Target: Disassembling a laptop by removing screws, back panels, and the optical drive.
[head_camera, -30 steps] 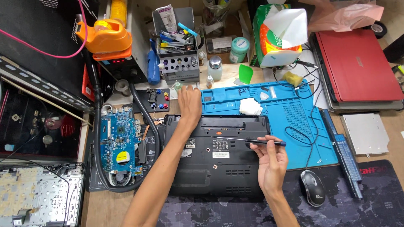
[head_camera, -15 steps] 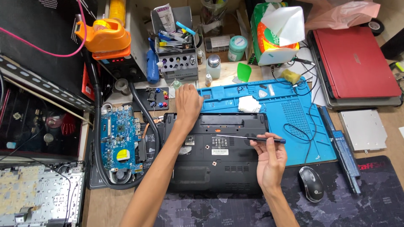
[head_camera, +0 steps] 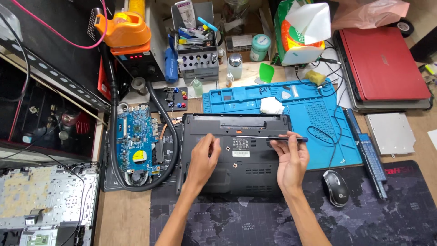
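Two hands work over a black laptop base (head_camera: 236, 157) that lies upside down near the middle of the worktop (head_camera: 132, 214), its long axis running left to right and its hinge edge turned away from the person. The right hand (head_camera: 291, 159) is closed in a pinch on a thin screwdriver (head_camera: 273, 137), held nearly level and across the base, its dark handle out to the right over the blue mat (head_camera: 327, 118) and its tip pointing left toward the middle of the underside. The left hand (head_camera: 202, 159) rests on the left half of the base with fingers loosely curled and nothing in its grip; its fingertips sit just left of the screwdriver's tip, so it is the nearer hand to that spot. Close on the left lie a blue circuit board (head_camera: 134, 143) and a looping black hose (head_camera: 164, 118) that comes just beside the base's left edge, which leaves little room there. To the right are a computer mouse (head_camera: 336, 187) and a long battery pack (head_camera: 366, 152), well apart from the base. Nearer the person, the dark map-printed pad (head_camera: 255, 223) lies mostly bare.
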